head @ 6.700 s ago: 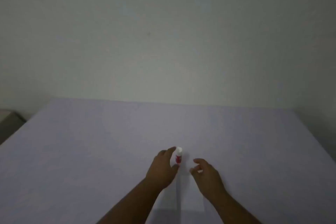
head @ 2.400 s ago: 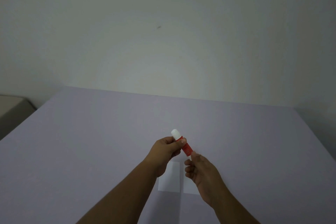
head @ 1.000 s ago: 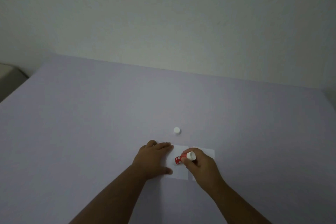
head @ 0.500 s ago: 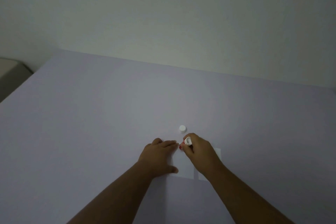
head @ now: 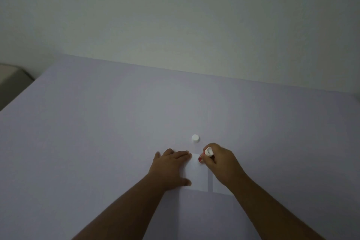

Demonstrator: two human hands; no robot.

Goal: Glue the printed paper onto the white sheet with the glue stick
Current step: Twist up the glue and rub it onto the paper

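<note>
The fingers [head: 209, 159] of the right hand [head: 222, 165] are curled tight around the glue stick [head: 204, 156], which tilts with its red end down on the far right corner of a white paper [head: 196, 175] and its white end up. Just left of them, the fingers [head: 180, 155] of the left hand [head: 169, 167] lie spread and flat, holding nothing, pressing that paper's left edge to the desk [head: 97, 132]; the thumb reaches its near edge. Under the right hand's heel lies a second white paper [head: 219, 188], parallel to the first and parted from it by a narrow strip of bare desk. Which of the two bears print cannot be told. Just beyond the fingertips a small white cap [head: 195, 138] stands alone, apart from both papers. Farther out the lavender desk runs bare and wide to the left, right and far edge, where it meets a pale wall [head: 175, 15]
</note>
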